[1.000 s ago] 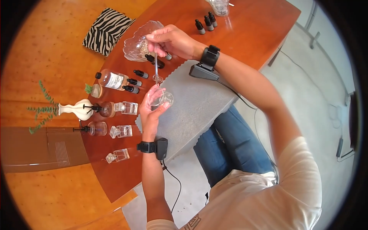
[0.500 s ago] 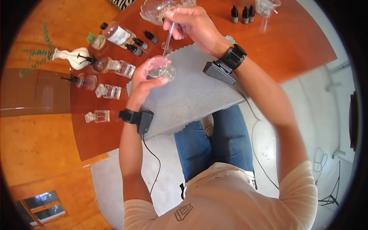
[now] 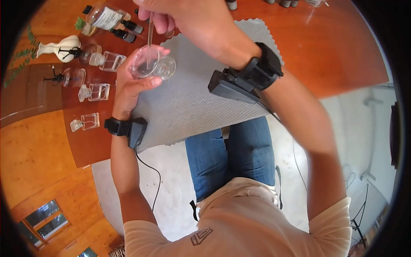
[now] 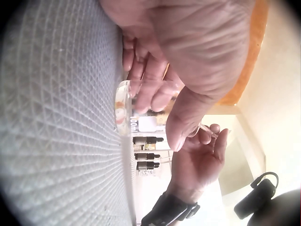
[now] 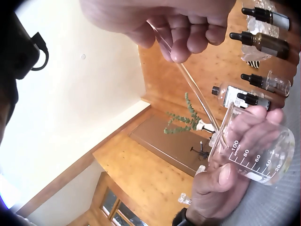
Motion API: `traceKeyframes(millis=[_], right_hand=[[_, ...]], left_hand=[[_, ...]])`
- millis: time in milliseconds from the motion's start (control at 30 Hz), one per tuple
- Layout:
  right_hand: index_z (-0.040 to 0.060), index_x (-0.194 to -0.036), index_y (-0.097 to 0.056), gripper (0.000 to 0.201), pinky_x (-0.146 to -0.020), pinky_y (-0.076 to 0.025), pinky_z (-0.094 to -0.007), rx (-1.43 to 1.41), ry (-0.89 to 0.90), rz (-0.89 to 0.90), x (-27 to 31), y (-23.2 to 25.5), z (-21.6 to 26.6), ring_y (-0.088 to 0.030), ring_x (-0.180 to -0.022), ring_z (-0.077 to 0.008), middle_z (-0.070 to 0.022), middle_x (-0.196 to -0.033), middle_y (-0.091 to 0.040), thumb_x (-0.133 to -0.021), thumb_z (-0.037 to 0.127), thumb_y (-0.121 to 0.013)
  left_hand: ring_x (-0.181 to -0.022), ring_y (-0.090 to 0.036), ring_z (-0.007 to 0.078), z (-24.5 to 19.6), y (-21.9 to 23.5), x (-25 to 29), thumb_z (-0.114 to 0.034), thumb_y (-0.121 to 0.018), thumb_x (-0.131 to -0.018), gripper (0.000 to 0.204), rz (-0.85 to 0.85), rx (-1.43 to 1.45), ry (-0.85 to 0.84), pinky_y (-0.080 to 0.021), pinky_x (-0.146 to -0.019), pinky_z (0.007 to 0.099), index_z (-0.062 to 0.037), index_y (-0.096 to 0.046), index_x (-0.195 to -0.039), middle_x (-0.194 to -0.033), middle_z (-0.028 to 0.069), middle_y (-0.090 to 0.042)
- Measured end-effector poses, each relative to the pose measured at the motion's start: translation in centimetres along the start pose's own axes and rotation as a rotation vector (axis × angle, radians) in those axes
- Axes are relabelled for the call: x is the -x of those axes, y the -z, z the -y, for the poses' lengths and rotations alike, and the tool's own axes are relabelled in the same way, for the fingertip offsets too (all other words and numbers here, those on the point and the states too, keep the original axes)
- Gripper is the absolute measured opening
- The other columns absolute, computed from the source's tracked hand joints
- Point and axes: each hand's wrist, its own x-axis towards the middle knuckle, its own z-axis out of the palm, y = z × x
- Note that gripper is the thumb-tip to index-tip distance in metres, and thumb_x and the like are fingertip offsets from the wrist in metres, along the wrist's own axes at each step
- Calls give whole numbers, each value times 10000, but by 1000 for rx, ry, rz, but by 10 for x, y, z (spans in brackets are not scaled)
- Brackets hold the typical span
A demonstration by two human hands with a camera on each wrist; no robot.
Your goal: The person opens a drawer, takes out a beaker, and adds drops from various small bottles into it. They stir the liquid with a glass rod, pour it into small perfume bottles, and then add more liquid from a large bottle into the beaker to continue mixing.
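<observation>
Left hand (image 3: 128,85) grips graduated glass beaker (image 5: 257,148) over gray mat (image 3: 201,94); base contact hard to tell. Right hand (image 3: 199,23), cropped at head view's top, pinches glass rod (image 5: 194,88); lower tip at beaker's mouth, depth unclear.

beaker (image 5: 263,151): clear, white-marked | rod (image 5: 196,90): clear | mat (image 3: 192,90): grey (fine grid pattern) | tabletop (image 3: 325,55): red-brown | jeans (image 3: 252,150): blue
</observation>
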Motion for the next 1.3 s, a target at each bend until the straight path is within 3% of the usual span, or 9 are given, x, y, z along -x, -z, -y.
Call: traceKeyframes(millis=[300,367,533,667,933,1033,1167,1300], right_hand=[[15,-726,-647,357,-483,-355,-240,150,58,83,-4,11,8,-470,-522,-42,11,-562,-546,-1037,189,-625],[19,-743,-677,352,-496,-372,-230,276,-56,42,-4,8,16,-511,-521,-59,-5,-573,-591,-1032,216,-632],[33,-768,-703,373,-535,-394,-230,321,70,153,-5,17,6,-548,-533,-75,-5,-598,-623,-1049,266,-629],[40,-790,-714,354,-537,-392,-234,360,-7,141,-3,14,7,-560,-548,-75,-7,-607,-627,-1052,259,-621],[30,-821,-721,337,-543,-406,-235,297,-122,78,0,13,8,-574,-580,-88,-18,-661,-656,-1054,248,-611],[29,-830,-726,351,-560,-433,-234,283,-170,59,2,12,8,-578,-595,-92,-28,-676,-658,-1058,273,-618],[22,-873,-735,338,-603,-456,-242,308,-157,95,4,13,10,-579,-626,-90,-22,-702,-655,-1055,284,-625],[14,-880,-728,360,-632,-436,-246,395,-135,92,1,13,7,-563,-660,-79,0,-699,-619,-1055,308,-616]], left_hand=[[-1189,-625,205,6,1,0,-285,-860,-734,762,32,-21,-89,-475,-1059,345,8,-592,-1385,-1284,134,-695],[-1202,-622,202,10,4,-3,-270,-852,-747,742,57,-53,-139,-470,-1065,343,2,-594,-1387,-1284,129,-697],[-1317,-590,231,16,9,-3,-268,-799,-835,632,96,-100,-198,-458,-1124,372,-66,-600,-1399,-1346,118,-680],[-1237,-638,204,21,7,-6,-243,-854,-801,629,77,-37,-239,-538,-1032,354,-30,-634,-1350,-1291,102,-699],[-1159,-649,170,17,4,-4,-150,-858,-796,549,58,-20,-274,-511,-1006,330,-23,-654,-1289,-1208,68,-724],[-1269,-621,199,13,6,0,-236,-820,-844,608,83,-53,-205,-528,-1042,335,-83,-617,-1396,-1296,88,-709],[-1252,-622,202,7,3,2,-206,-827,-828,654,67,17,-149,-537,-1036,346,-52,-594,-1420,-1312,106,-696],[-1265,-607,216,2,4,2,-213,-848,-796,705,79,16,-130,-471,-1094,356,-13,-579,-1416,-1324,112,-686]])
